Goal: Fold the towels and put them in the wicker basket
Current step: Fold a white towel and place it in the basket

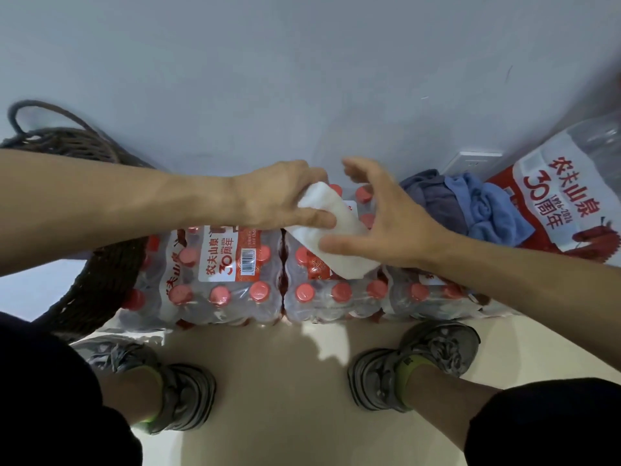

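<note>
White towel (pixel 331 230), folded into a long bundle, runs from upper left down to lower right above the shrink-wrapped bottle packs (pixel 242 284). The left hand (pixel 279 196) grips its upper end with curled fingers, and the right hand (pixel 379 216) has fingers spread, thumb on the lower part. Basket (pixel 90 264) waits at the packs' left edge, with grey and blue towels (pixel 470 203) heaped at the right.
</note>
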The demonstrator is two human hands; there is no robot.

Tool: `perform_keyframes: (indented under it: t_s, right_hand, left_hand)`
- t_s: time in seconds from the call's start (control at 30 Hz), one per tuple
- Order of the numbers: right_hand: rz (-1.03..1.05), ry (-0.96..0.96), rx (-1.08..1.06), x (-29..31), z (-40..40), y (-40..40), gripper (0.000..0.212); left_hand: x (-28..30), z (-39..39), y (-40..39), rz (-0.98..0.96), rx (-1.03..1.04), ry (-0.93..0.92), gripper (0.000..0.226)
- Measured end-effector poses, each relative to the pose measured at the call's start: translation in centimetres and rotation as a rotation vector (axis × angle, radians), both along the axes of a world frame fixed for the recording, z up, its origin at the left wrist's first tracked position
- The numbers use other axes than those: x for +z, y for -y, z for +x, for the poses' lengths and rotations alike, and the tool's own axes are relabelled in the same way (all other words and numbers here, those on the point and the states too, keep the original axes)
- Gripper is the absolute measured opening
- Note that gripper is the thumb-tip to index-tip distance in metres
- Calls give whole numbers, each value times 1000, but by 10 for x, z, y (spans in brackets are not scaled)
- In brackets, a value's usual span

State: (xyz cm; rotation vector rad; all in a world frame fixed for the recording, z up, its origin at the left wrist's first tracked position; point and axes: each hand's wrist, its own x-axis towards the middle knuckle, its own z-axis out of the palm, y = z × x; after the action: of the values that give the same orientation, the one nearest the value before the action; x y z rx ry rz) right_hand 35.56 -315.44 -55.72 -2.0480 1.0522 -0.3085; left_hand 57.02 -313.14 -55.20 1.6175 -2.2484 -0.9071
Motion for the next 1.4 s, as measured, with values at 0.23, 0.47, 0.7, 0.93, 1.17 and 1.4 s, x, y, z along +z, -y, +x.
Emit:
perform_keyframes:
  t_s: [0.23,0.47,0.7,0.93,1.17,1.4]
  right_hand:
    - [195,155,153,22,48,-6,40]
    - [330,121,336,32,118,-25,31]
    - [14,129,373,54,213,-41,34]
    - [266,-104,615,55,306,-46,31]
    - [665,-260,722,10,371,-84,28]
    - [817,-403,729,-11,381,-88,34]
  left_hand:
    - [48,31,-25,-135,12,-185,37]
    - [55,108,-65,-39,197,-382,33]
    - [83,203,-100,77,312,-457,29]
    - [80,312,-141,455,518,-335,34]
    - [34,340,-174,694,421,15,37]
    - [13,339,-184,703,335,91,12]
